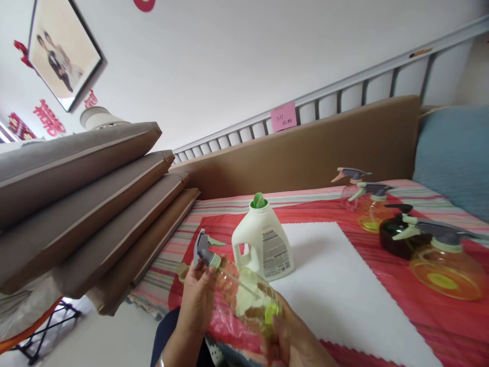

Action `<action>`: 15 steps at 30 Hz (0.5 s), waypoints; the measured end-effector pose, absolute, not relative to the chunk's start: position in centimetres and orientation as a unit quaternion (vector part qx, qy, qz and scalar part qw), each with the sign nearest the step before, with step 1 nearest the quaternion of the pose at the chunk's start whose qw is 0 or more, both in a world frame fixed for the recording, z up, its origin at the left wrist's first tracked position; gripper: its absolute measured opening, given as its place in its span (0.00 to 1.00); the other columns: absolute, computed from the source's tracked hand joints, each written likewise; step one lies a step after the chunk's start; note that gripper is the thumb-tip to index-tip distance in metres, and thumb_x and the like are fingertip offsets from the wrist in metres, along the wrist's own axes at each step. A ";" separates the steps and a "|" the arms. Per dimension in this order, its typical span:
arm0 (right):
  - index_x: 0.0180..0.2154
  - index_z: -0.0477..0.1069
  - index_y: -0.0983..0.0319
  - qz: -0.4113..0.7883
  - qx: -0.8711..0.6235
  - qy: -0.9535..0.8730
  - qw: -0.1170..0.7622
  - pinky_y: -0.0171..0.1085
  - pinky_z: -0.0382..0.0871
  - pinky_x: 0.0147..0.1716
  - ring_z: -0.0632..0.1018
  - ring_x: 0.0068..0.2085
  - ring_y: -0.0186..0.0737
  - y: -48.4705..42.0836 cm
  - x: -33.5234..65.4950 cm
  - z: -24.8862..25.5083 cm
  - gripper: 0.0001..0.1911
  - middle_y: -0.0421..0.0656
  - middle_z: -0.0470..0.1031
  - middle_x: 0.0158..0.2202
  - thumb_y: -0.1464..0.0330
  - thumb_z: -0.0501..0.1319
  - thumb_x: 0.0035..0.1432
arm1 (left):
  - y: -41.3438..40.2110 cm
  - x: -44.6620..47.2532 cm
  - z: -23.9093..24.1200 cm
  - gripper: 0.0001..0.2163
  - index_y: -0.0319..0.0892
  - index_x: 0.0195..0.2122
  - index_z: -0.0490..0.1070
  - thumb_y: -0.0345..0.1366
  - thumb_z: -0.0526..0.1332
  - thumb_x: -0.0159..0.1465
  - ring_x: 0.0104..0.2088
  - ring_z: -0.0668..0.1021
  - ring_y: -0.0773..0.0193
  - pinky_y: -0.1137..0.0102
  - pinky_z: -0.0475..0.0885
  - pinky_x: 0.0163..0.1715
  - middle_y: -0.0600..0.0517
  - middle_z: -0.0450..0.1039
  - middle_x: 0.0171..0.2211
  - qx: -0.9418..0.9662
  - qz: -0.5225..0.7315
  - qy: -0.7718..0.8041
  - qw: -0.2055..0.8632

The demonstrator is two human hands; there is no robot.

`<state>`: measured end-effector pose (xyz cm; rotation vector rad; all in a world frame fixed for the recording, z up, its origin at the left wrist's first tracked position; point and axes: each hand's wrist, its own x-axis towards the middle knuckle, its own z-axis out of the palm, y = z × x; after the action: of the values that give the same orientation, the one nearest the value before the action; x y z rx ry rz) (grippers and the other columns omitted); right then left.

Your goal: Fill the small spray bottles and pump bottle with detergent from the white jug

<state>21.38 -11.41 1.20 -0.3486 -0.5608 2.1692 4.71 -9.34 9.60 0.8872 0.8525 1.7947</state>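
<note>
A clear yellowish spray bottle (244,290) lies tilted between my two hands, its grey and pale green spray head pointing up to the left. My left hand (198,290) is closed around the neck, just under the spray head. Fingers of my right hand (288,334) are wrapped around the bottle's base, where some yellow shows. Just behind the bottle stands a white detergent jug (260,239) with a handle, a printed label and a green spout in its uncapped mouth. A small pale greenish cap-like piece (182,271) sits beside my left hand, partly hidden.
More spray bottles (446,270) and a dark pump bottle (397,234) stand on the red sheet (382,255) at the right. White scalloped paper (324,285) lies beside the jug. Stacked cushions (87,204) rise at left; a brown backrest (305,153) runs behind.
</note>
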 end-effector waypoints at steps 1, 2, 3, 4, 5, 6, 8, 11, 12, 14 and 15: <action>0.55 0.60 0.59 0.883 -0.135 -0.222 0.391 0.27 0.62 0.14 0.72 0.16 0.28 -11.5 21.4 1.2 0.37 0.44 0.78 0.33 0.50 0.65 0.46 | -9.3 4.7 9.6 0.14 0.44 0.36 0.74 0.35 0.71 0.48 0.39 0.78 0.61 0.66 0.70 0.47 0.52 0.78 0.36 0.362 0.728 0.350 0.465; 0.52 0.64 0.63 0.900 -0.133 -0.213 0.356 0.25 0.59 0.12 0.68 0.13 0.25 -11.5 21.4 1.1 0.35 0.43 0.78 0.28 0.46 0.59 0.50 | -9.3 4.6 9.7 0.14 0.44 0.36 0.74 0.35 0.71 0.48 0.38 0.79 0.62 0.67 0.70 0.45 0.52 0.78 0.35 0.364 0.725 0.354 0.465; 0.50 0.66 0.66 0.913 -0.133 -0.202 0.328 0.24 0.56 0.11 0.67 0.12 0.25 -11.5 21.4 1.0 0.36 0.43 0.76 0.23 0.44 0.54 0.52 | -9.3 4.6 9.7 0.14 0.44 0.36 0.74 0.35 0.71 0.48 0.37 0.78 0.64 0.69 0.71 0.43 0.52 0.78 0.35 0.366 0.723 0.357 0.464; 0.49 0.66 0.67 0.919 -0.138 -0.195 0.313 0.24 0.55 0.11 0.68 0.13 0.26 -11.5 21.4 0.9 0.35 0.42 0.75 0.21 0.44 0.52 0.53 | -9.3 4.5 9.8 0.13 0.44 0.37 0.74 0.34 0.70 0.49 0.36 0.78 0.65 0.71 0.71 0.42 0.52 0.78 0.35 0.368 0.722 0.358 0.464; 0.50 0.66 0.66 0.918 -0.145 -0.195 0.312 0.24 0.56 0.12 0.70 0.14 0.27 -11.5 21.3 0.8 0.34 0.42 0.75 0.21 0.45 0.53 0.54 | -9.4 4.5 9.9 0.13 0.43 0.37 0.74 0.34 0.70 0.49 0.36 0.78 0.65 0.72 0.71 0.41 0.52 0.78 0.35 0.370 0.720 0.358 0.466; 0.51 0.64 0.64 0.913 -0.150 -0.200 0.322 0.24 0.57 0.14 0.71 0.16 0.28 -11.5 21.3 0.7 0.32 0.42 0.76 0.23 0.47 0.55 0.54 | -9.4 4.5 10.0 0.13 0.43 0.37 0.75 0.34 0.70 0.50 0.37 0.78 0.64 0.71 0.71 0.41 0.51 0.78 0.35 0.371 0.717 0.357 0.470; 0.54 0.59 0.61 0.903 -0.151 -0.216 0.339 0.25 0.58 0.16 0.72 0.17 0.28 -11.5 21.2 0.6 0.32 0.43 0.78 0.27 0.50 0.59 0.53 | -9.6 4.6 10.1 0.13 0.42 0.37 0.76 0.34 0.69 0.49 0.38 0.79 0.61 0.69 0.71 0.42 0.50 0.79 0.35 0.367 0.714 0.352 0.481; 0.54 0.57 0.60 0.893 -0.161 -0.233 0.351 0.25 0.57 0.16 0.72 0.18 0.28 -11.5 21.2 0.7 0.32 0.45 0.79 0.30 0.51 0.60 0.51 | -9.8 4.7 10.1 0.12 0.44 0.36 0.76 0.35 0.70 0.49 0.37 0.79 0.61 0.69 0.71 0.41 0.51 0.79 0.34 0.347 0.727 0.340 0.485; 0.53 0.57 0.59 0.891 -0.166 -0.235 0.351 0.25 0.58 0.16 0.72 0.18 0.28 -11.5 21.3 0.7 0.32 0.45 0.79 0.30 0.51 0.60 0.51 | -9.8 4.7 10.1 0.12 0.45 0.36 0.76 0.35 0.70 0.48 0.37 0.79 0.62 0.70 0.71 0.41 0.52 0.80 0.34 0.343 0.730 0.339 0.484; 0.52 0.58 0.58 0.891 -0.175 -0.227 0.352 0.25 0.59 0.17 0.73 0.19 0.28 -11.6 21.2 0.6 0.30 0.45 0.79 0.31 0.52 0.60 0.52 | -9.8 4.8 10.3 0.12 0.46 0.36 0.76 0.36 0.70 0.48 0.39 0.79 0.61 0.69 0.70 0.43 0.51 0.79 0.36 0.353 0.719 0.348 0.488; 0.51 0.59 0.58 0.894 -0.177 -0.220 0.349 0.25 0.59 0.18 0.73 0.19 0.28 -11.7 21.2 0.5 0.29 0.44 0.79 0.31 0.52 0.60 0.52 | -9.9 4.8 10.5 0.13 0.45 0.36 0.76 0.36 0.70 0.48 0.40 0.79 0.60 0.68 0.69 0.44 0.50 0.79 0.37 0.363 0.707 0.356 0.491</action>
<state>21.19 -11.70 0.54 -0.4578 -0.5694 2.3166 4.82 -9.86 10.46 0.8822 0.8644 1.7174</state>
